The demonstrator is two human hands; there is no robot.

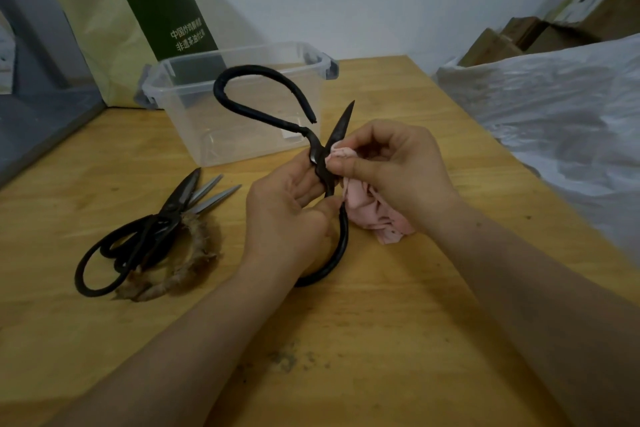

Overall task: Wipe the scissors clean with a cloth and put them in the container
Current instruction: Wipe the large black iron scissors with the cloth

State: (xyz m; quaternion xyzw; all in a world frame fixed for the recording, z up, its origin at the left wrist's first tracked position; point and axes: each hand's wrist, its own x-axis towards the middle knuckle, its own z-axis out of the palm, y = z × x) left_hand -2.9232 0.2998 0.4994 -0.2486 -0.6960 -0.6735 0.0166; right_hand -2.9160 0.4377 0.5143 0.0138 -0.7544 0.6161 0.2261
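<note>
Large black iron scissors are held upright above the wooden table, blades spread, one handle loop pointing up and one down. My left hand grips them near the pivot and the lower handle. My right hand pinches a pink cloth against the blade just above the pivot. Behind the scissors stands a clear plastic container, open on top with nothing visible inside. Two more pairs of scissors lie in a pile on the table to the left, one black, one with silver blades and a fibre-wrapped handle.
A green and cream paper bag leans on the wall behind the container. A grey unit stands at the left edge. White plastic sheeting and cardboard boxes fill the right side. Dark specks of grime mark the near tabletop.
</note>
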